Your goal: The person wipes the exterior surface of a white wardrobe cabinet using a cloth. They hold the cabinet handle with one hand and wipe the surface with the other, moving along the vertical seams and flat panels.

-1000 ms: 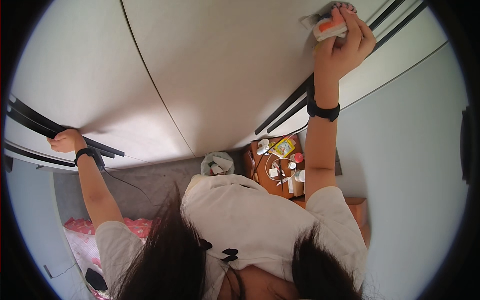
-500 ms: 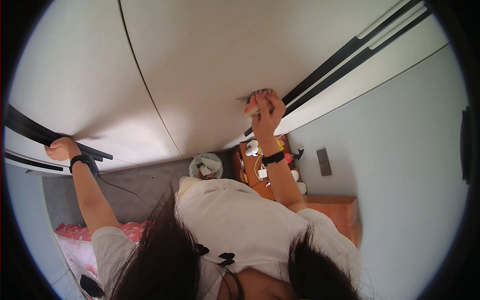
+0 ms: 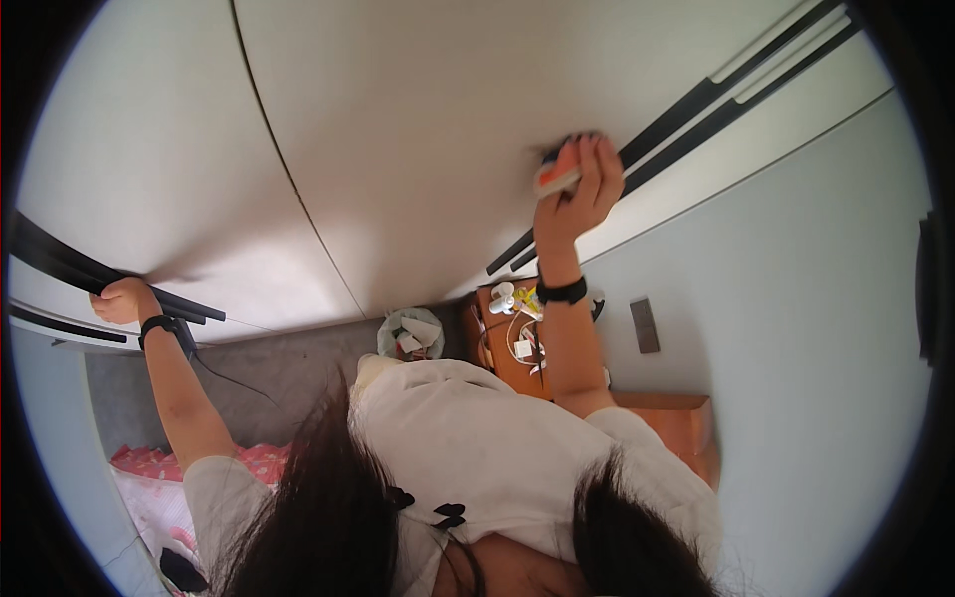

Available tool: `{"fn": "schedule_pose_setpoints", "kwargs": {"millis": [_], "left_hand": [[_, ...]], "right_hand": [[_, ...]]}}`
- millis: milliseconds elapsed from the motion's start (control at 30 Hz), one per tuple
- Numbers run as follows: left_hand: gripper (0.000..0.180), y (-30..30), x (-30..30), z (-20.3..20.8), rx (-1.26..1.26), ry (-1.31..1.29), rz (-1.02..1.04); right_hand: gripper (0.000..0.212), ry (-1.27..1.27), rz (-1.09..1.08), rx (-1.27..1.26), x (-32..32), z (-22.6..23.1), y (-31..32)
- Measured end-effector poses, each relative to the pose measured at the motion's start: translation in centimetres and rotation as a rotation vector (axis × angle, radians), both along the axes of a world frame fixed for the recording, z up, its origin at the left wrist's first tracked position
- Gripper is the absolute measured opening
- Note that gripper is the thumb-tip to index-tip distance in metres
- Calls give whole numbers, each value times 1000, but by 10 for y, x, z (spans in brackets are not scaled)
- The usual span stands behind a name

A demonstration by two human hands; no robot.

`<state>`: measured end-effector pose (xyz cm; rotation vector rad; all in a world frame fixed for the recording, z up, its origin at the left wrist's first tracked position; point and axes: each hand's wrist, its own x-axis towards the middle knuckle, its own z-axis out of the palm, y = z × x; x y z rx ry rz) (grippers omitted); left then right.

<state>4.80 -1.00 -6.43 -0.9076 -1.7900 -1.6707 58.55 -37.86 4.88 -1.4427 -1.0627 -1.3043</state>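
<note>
Fingers of the left hand (image 3: 124,300), on the left, look wrapped round a dark handle bar (image 3: 65,259) as I watch remotely. At right, the right hand (image 3: 587,189) has its fingers clamped on a bunched orange-and-white cloth (image 3: 559,169), against the pale door panel (image 3: 418,119). I judge it light, soft and squashable, best gripped across its thick middle.
</note>
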Motion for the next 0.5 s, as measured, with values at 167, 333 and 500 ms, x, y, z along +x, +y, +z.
{"fn": "schedule_pose_setpoints", "kwargs": {"millis": [167, 333, 500], "left_hand": [[46, -2, 2, -1, 6, -23, -15], [46, -9, 0, -1, 5, -14, -5], [47, -9, 7, 8, 24, 0, -11]], "right_hand": [[26, 111, -67, -163, -18, -47, -19], [22, 146, 106, -53, -15, 19, -22], [23, 26, 130, 172, 5, 69, -1]]}}
